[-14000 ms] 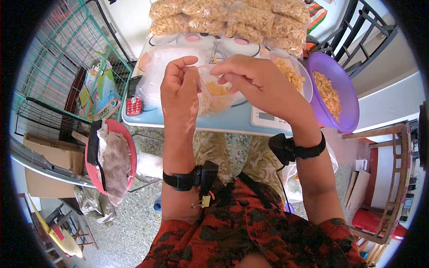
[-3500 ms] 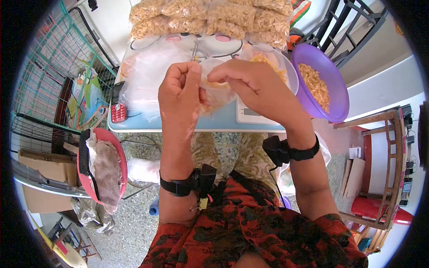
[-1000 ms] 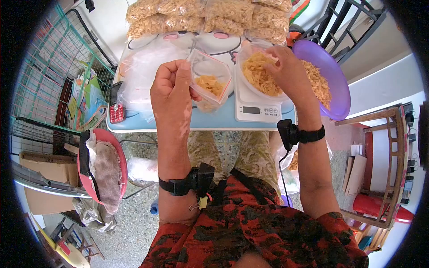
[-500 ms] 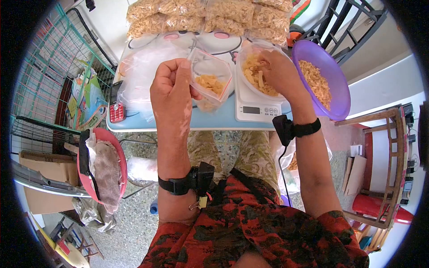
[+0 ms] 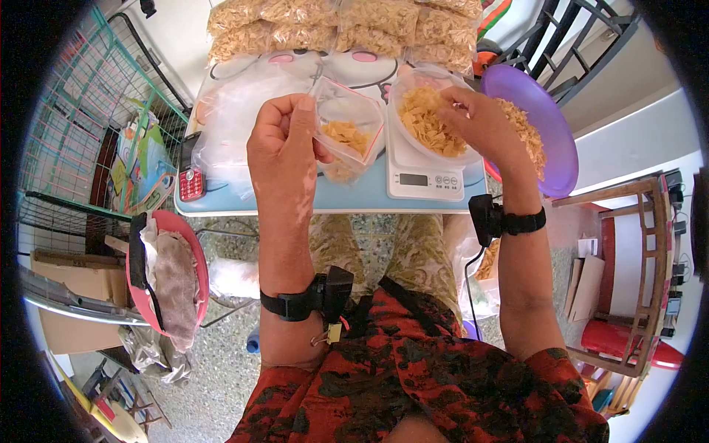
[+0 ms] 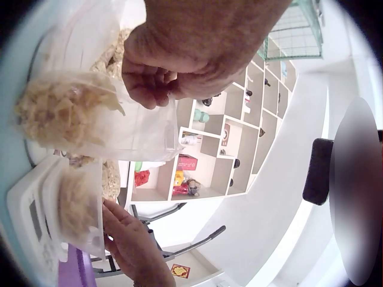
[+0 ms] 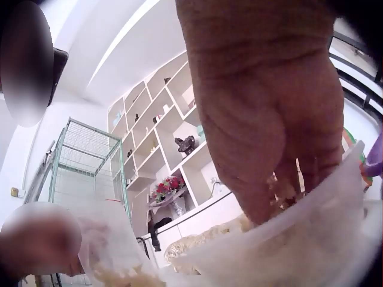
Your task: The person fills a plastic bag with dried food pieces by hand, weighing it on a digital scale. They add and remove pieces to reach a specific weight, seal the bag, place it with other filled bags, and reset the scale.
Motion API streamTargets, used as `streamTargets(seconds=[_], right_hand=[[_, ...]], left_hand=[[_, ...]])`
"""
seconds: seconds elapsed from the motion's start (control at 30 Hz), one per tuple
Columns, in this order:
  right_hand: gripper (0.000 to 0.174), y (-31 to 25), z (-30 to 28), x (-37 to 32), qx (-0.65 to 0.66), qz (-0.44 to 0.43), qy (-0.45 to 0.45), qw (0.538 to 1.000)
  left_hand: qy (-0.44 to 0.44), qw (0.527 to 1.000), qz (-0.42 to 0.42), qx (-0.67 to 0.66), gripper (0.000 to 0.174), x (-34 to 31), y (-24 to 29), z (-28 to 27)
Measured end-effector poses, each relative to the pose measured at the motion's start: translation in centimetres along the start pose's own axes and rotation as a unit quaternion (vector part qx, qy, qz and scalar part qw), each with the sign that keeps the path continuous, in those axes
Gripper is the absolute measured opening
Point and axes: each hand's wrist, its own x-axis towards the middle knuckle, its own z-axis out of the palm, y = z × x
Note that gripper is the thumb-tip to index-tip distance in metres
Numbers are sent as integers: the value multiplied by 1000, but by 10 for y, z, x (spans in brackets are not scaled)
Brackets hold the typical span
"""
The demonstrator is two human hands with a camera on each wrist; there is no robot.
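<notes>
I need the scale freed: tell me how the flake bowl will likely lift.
The translucent plastic bowl probably lifts light, since the flakes look thin and dry. Its thin-looking wall may flex when squeezed. With no lid, it could spill flakes if tipped.

Blue cartoon-print table (image 5: 236,204), white scale (image 5: 399,160), filled bags (image 5: 303,37), empty bags (image 5: 236,140), red phone (image 5: 190,184)

Narrow gap, upper centre of the frame, between the zip bag (image 5: 353,111) and the translucent tub (image 5: 412,78), with filled bags (image 5: 299,37) obstructing at the top and the purple basin (image 5: 566,148) at upper right.
</notes>
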Motion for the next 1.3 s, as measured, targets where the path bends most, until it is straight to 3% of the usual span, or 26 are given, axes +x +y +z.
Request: streamTargets(seconds=[0.23,0.43,0.53,0.73,0.93,1.13,1.3], right_hand=[[49,-1,2,-12,-97,-72,-32,992],[32,7,8,-6,-86,-63,-29,994],[24,8,7,-5,-62,-62,15,996],[20,3,-3,-6,121,-17,68,990],[31,11,1,-13,-12,-57,-19,998],[43,3,13,-16,-93,-74,-25,993],[29,9,17,-4,-90,-89,-3,992]], left_hand=[[10,1000,-2,16,27,-2,2,3],[2,1000,-1,4,27,-3,2,3],[2,1000,-2,7,28,-3,3,2],[1,1000,-6,8,28,-3,2,2],[-1,1000,-12,0,26,-4,2,3],[6,1000,-10,8,24,-4,1,4],[2,1000,-11,11,25,-4,3,3]])
